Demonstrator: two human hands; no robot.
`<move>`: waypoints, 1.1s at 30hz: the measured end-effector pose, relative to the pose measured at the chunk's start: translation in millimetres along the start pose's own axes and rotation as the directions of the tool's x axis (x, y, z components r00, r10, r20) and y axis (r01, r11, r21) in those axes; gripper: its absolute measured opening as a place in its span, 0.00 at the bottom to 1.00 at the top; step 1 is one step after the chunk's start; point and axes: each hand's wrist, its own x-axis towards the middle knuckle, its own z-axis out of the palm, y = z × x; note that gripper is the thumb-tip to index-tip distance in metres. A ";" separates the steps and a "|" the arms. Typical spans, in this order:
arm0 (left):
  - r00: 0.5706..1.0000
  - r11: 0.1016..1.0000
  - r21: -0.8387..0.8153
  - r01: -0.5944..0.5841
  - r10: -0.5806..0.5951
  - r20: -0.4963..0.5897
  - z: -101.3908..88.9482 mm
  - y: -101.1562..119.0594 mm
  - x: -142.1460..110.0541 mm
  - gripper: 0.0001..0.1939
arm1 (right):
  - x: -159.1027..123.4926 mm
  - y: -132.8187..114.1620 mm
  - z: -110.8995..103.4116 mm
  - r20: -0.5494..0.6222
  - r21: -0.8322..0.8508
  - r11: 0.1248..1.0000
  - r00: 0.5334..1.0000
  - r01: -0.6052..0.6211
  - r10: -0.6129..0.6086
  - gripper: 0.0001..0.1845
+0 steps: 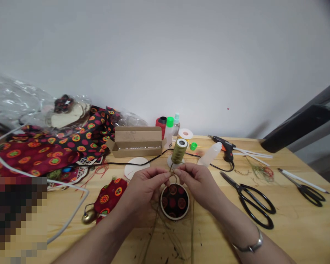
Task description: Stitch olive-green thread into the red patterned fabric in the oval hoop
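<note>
Left hand (148, 183) and right hand (196, 181) pinch looped olive cord (176, 179); patterned disc (174, 201) at their six o'clock, thread spool (179, 152) twelve.

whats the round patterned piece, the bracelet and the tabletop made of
Round patterned piece: probably fabric, matte, with cloth-like print; pale rim unclear. Bracelet: probably polished metal, given its silvery glint. Tabletop: likely smooth, pale wood, from visible grain.
</note>
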 end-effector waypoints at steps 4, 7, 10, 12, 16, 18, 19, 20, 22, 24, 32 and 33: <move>0.998 0.998 0.038 -0.053 0.054 -0.033 1.0 3.4 0.6 0.06 | -5.1 -1.8 2.1 -0.031 -0.101 0.994 0.999 0.040 -0.044 0.13; 0.996 0.999 0.012 -0.049 0.050 -0.068 -0.1 1.9 2.5 0.06 | -12.7 -6.1 6.7 -0.006 -0.206 0.970 0.992 0.125 -0.129 0.12; 0.994 0.999 -0.012 -0.052 0.051 -0.096 -2.4 -0.9 4.4 0.07 | -22.0 -8.0 14.1 0.062 -0.385 0.874 0.953 0.298 -0.297 0.11; 0.993 0.998 -0.006 -0.070 0.069 -0.100 -4.1 -1.9 5.5 0.08 | -27.7 -7.0 19.6 0.114 -0.484 0.777 0.909 0.402 -0.400 0.10; 0.989 0.997 0.011 -0.080 0.081 -0.126 -5.8 -2.4 8.0 0.09 | -34.9 -4.8 26.7 0.194 -0.567 0.603 0.802 0.561 -0.565 0.09; 0.987 0.997 0.003 -0.079 0.079 -0.142 -5.8 -2.9 8.9 0.09 | -36.7 -5.7 27.6 0.241 -0.586 0.515 0.742 0.625 -0.625 0.08; 0.985 0.997 -0.008 -0.082 0.080 -0.150 -5.8 -3.2 9.2 0.09 | -37.6 -6.5 27.9 0.274 -0.598 0.467 0.714 0.651 -0.645 0.08; 0.985 0.996 -0.022 -0.086 0.081 -0.154 -5.7 -3.6 9.4 0.08 | -38.6 -7.2 28.2 0.315 -0.606 0.417 0.686 0.677 -0.655 0.08; 0.986 0.995 -0.061 -0.084 0.074 -0.150 -5.6 -4.0 9.5 0.08 | -41.2 -7.8 30.2 0.423 -0.603 0.321 0.633 0.731 -0.648 0.07; 0.989 0.993 -0.101 -0.063 0.049 -0.139 -5.6 -3.9 9.4 0.08 | -44.4 -6.9 34.5 0.527 -0.580 0.231 0.576 0.781 -0.625 0.06; 0.992 0.992 -0.125 -0.022 0.006 -0.127 -5.3 -2.6 9.0 0.08 | -52.8 -4.7 50.2 0.674 -0.457 0.150 0.451 0.877 -0.585 0.06; 0.992 0.993 -0.117 -0.024 0.009 -0.128 -5.3 -2.8 8.8 0.08 | -53.1 -6.0 49.7 0.686 -0.445 0.159 0.450 0.881 -0.572 0.06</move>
